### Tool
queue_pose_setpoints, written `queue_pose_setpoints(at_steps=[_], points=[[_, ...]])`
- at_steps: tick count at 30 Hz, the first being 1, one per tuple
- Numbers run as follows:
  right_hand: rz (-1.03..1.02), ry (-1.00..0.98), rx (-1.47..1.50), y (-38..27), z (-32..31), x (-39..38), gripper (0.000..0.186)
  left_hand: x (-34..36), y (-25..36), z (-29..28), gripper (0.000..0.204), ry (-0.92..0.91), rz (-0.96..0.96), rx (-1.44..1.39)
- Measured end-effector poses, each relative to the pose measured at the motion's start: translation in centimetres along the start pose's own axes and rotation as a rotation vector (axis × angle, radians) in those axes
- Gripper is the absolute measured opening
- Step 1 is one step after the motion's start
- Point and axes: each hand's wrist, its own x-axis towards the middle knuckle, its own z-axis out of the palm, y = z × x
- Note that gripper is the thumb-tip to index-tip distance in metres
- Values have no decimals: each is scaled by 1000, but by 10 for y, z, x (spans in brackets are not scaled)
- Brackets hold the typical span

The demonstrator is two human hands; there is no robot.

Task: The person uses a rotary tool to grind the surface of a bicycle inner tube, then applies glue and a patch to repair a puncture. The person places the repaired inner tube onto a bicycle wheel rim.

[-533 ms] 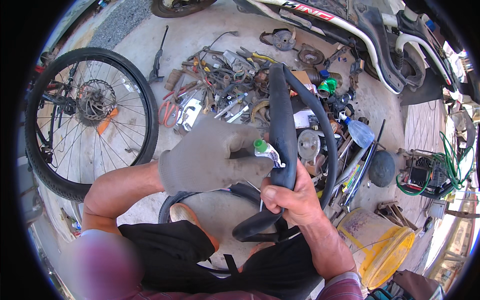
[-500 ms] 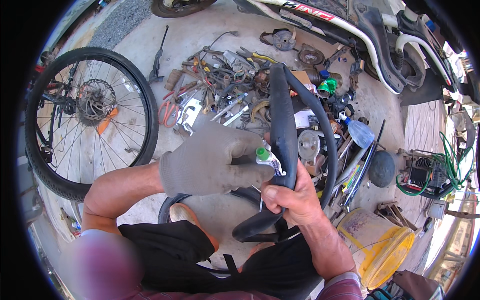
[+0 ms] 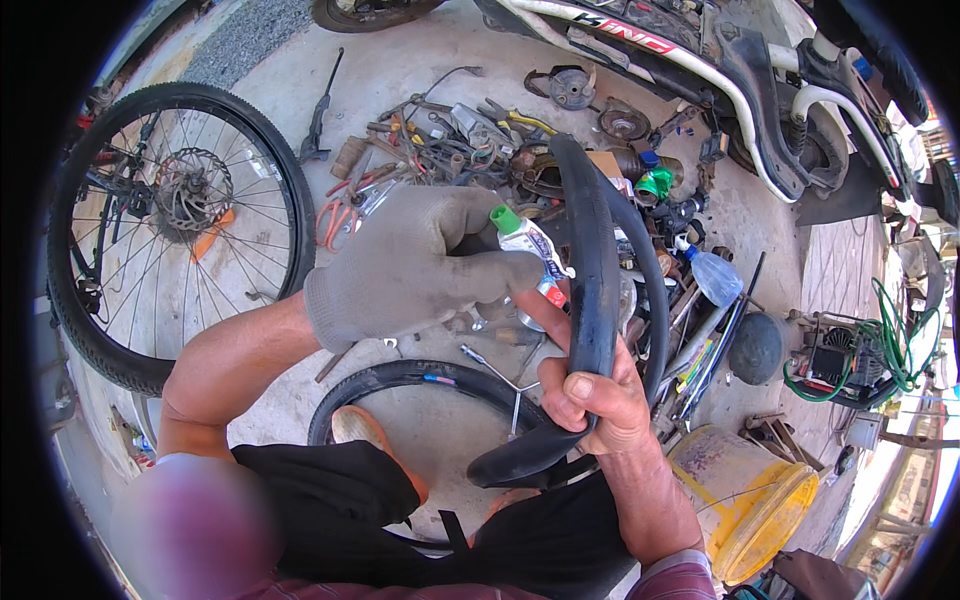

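the concrete floor (image 3: 450, 440) carries everything here. on its far right stands a motorcycle (image 3: 740, 100), and on the left a bicycle wheel (image 3: 300, 200). a loose tire (image 3: 400, 374) lies at the near side, around one foot of the person. a heap of tools (image 3: 470, 140) spreads beyond the hands, and a bucket (image 3: 700, 460) with a yellow rim is at near right.

the black inner tube (image 3: 590, 290) is in the middle, raised above the floor, its lower end bending to the left. the bare right hand (image 3: 605, 400) is clamped around it, with the thumb on the near face. the gloved left hand (image 3: 410, 265) pinches a small squeeze tube (image 3: 535, 243) between thumb and fingers. the folded end of this is just beside the inner tube; if they touch, i cannot tell. the smallest thing is the green cap (image 3: 506, 219), which seems to sit on it.

in my judgement the work is partly done: the held part of the inner tube is outside any tire, but i see no paste or patch on its visible side, and the cap looks not yet removed.

for moving, bare floor is left of the gloved hand, toward the wheel's edge. on the right, the bucket is near the forearm.
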Motion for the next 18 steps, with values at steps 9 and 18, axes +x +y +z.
queue_pose_setpoints(at_steps=[9, 18], points=[[-34, 45, -100, 0, -4, -2, 90, 3, -15, 0, 30, -91, 185, 340], [-139, 103, -144, -15, -12, 0, 91, 64, -97, -90, 26, 257, -237, 341]])
